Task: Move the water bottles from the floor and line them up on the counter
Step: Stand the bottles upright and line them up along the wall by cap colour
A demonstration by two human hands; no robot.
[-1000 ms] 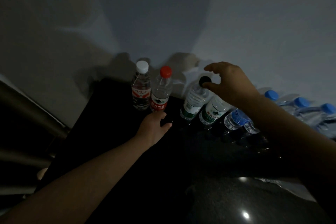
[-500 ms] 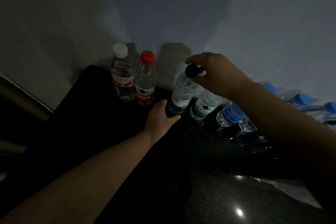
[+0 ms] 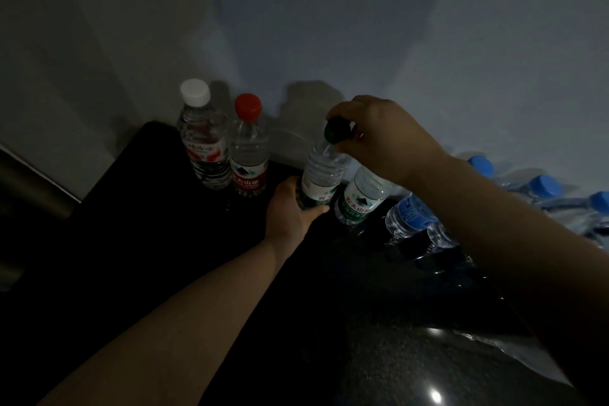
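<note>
Your left hand [image 3: 290, 208] wraps the bottom of the green-label bottle [image 3: 321, 175] on the counter [image 3: 138, 208]. Your right hand [image 3: 379, 135] pinches its cap. It leans, so it may bump the next bottle [image 3: 362, 196] and tip it.

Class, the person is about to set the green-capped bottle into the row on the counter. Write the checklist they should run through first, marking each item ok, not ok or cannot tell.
1. Right hand grips the green cap: ok.
2. Left hand steadies the base of the green-capped bottle: ok.
3. Bottle upright: not ok, it tilts.
4. Gap open beside the red-capped bottle: ok.
5. White-capped bottle and red-capped bottle standing: ok.
6. Bottle base resting on the counter: cannot tell, the left hand hides it.
</note>
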